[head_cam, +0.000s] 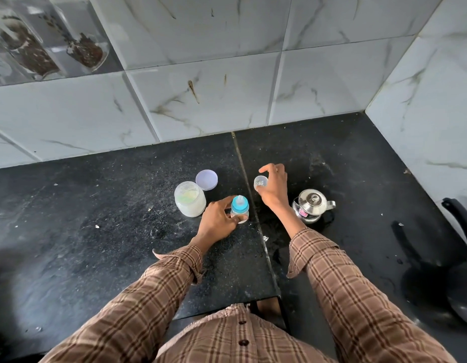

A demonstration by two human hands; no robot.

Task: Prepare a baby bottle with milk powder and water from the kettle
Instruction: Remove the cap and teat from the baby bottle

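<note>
Brown plaid shirt (242, 336), dark buttons, long sleeves, open cuffs.

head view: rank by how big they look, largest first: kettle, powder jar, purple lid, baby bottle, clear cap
1. Kettle, spout and handle included.
2. Powder jar, close to the kettle body; unsure between these two.
3. Purple lid and baby bottle look alike; the left hand hides part of the bottle.
4. Clear cap, held in the right hand.

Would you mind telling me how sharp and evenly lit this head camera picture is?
Head view: wide-angle bending curves the wall tiles; the bottle and kettle in the middle look sharp; the kettle's lid shows glare; corners go dim and soft, especially the dark pan at right.
</note>
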